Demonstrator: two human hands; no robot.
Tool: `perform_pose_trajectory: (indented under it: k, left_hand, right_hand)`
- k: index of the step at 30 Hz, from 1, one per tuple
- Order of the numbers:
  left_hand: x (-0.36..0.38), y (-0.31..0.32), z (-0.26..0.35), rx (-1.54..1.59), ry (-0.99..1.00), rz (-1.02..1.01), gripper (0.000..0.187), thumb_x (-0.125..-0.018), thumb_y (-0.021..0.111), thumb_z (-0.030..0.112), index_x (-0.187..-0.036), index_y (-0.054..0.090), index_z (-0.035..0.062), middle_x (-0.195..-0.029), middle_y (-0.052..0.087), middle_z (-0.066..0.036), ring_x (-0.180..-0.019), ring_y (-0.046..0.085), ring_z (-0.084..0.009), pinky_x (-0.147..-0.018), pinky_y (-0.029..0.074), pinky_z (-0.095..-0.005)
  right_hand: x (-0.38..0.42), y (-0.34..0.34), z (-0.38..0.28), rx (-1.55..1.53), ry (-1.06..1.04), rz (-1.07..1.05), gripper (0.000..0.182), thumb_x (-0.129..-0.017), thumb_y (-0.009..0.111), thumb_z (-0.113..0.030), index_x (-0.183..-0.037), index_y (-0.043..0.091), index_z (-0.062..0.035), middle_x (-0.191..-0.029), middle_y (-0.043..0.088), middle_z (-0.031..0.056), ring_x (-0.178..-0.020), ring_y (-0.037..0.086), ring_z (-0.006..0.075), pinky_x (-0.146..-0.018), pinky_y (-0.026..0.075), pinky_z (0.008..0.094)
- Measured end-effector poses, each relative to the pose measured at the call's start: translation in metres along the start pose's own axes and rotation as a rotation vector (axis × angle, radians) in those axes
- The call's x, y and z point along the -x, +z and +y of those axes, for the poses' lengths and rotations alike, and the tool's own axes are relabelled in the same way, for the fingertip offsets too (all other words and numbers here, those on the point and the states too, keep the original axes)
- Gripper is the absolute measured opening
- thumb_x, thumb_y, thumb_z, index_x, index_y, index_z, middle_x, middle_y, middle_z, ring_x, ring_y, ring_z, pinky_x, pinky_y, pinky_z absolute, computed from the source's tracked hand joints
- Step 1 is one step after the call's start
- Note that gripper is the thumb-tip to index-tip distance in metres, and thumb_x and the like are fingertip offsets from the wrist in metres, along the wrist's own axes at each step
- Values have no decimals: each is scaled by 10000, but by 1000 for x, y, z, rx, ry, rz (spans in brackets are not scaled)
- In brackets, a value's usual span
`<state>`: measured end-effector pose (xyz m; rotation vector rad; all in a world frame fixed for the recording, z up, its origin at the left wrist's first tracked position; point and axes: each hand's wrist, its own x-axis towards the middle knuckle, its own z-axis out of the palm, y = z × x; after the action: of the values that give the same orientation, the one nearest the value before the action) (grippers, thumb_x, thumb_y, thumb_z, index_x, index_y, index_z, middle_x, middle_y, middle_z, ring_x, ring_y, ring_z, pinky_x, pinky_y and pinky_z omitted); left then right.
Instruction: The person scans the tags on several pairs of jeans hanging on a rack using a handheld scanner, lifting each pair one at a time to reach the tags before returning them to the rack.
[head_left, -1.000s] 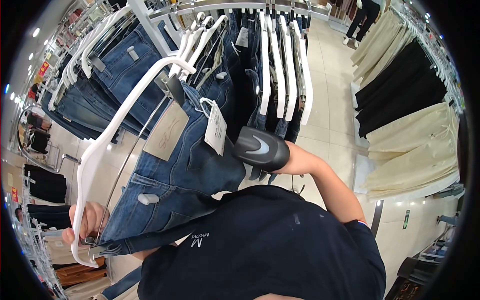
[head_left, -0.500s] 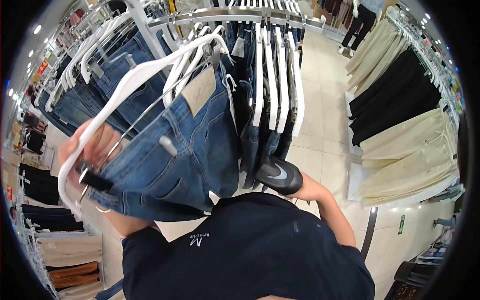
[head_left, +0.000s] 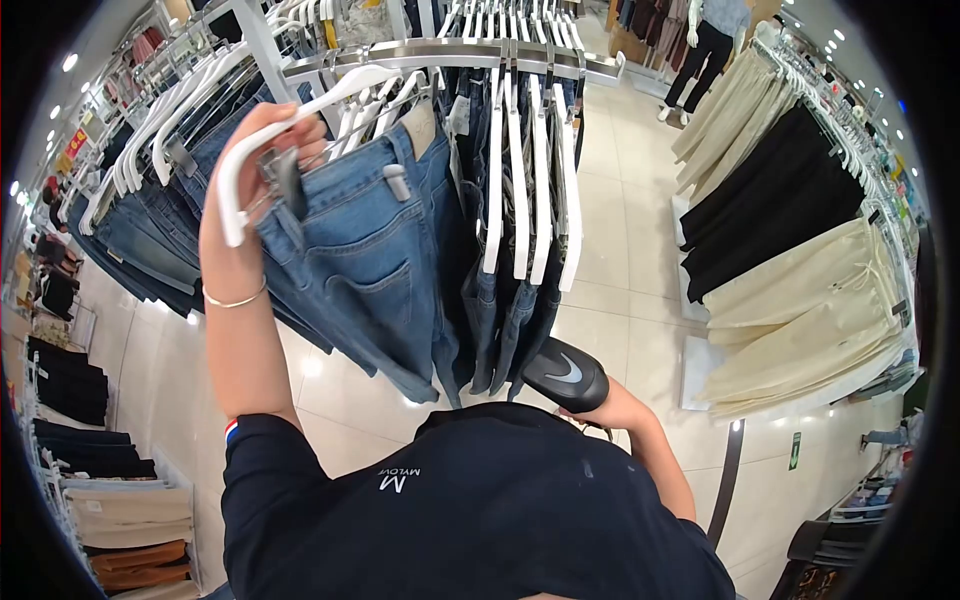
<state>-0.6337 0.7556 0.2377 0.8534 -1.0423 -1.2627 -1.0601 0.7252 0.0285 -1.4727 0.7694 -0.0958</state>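
Note:
My left hand is raised at the left, its fingers wrapped round the shoulder of a white hanger. From that hanger's clips hangs a pair of blue jeans with a pale waistband patch and a grey security tag. The hanger's far end reaches up to the metal rail. Low and right of the rack, a black rounded object with a pale swoosh mark covers most of my right hand. Those fingers are largely hidden, so their grip does not show.
More jeans on white hangers hang close to the right of the held pair. Another row of jeans fills the left. Cream trousers and black trousers line the right across a tiled aisle. A mannequin stands farther back.
My left hand has moved up and away with the hanger and jeans, bringing them nearer the rail, and the jeans now hang more upright. The black object stays low near the rack.

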Motion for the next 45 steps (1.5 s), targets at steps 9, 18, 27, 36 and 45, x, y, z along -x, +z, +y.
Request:
perform_pose_trajectory:
  k: [9, 18, 27, 36, 45]
  left_hand:
    - [-38, -11, -47, -344, 15, 235, 250, -866, 544, 237, -793, 578, 0, -696, 514, -16, -631, 451, -78, -561, 376, -214]
    - [-37, 7, -60, -627, -128, 220, 287, -901, 492, 222, -945, 620, -31, -787, 551, -12, -722, 492, -78, -680, 400, -194]
    - [-44, 21, -67, -1472, -222, 114, 328, -912, 450, 247, -973, 588, -44, -749, 594, -119, -771, 566, -223, -749, 441, -303]
    - [-37, 61, -99, -2047, 484, 360, 339, -781, 521, 23, -1115, 498, -35, -1028, 541, -148, -1004, 518, -290, -857, 435, -350]
    - [-48, 81, -126, -1836, 332, 173, 220, -904, 448, 181, -909, 592, 14, -822, 605, -140, -772, 596, -316, -697, 485, -392]
  right_hand:
    - [2, 3, 10, -36, -11, 41, 202, -734, 718, -98, -871, 587, -29, -679, 589, 8, -589, 539, 85, -533, 446, 238]
    - [-2, 2, 19, -10, 32, 17, 219, -725, 727, -117, -863, 582, -28, -659, 581, 5, -576, 535, 89, -544, 444, 241]
    - [-3, 7, 18, -17, -8, 6, 220, -717, 724, -107, -862, 578, -30, -661, 580, 8, -581, 534, 91, -546, 440, 247]
    - [5, 10, 19, 22, 10, 4, 278, -719, 722, -106, -940, 575, -24, -715, 594, 8, -601, 540, 86, -560, 446, 248]
    - [8, 20, 23, 80, -52, 19, 377, -708, 726, -108, -1043, 575, -24, -883, 636, 52, -793, 579, 136, -736, 471, 288]
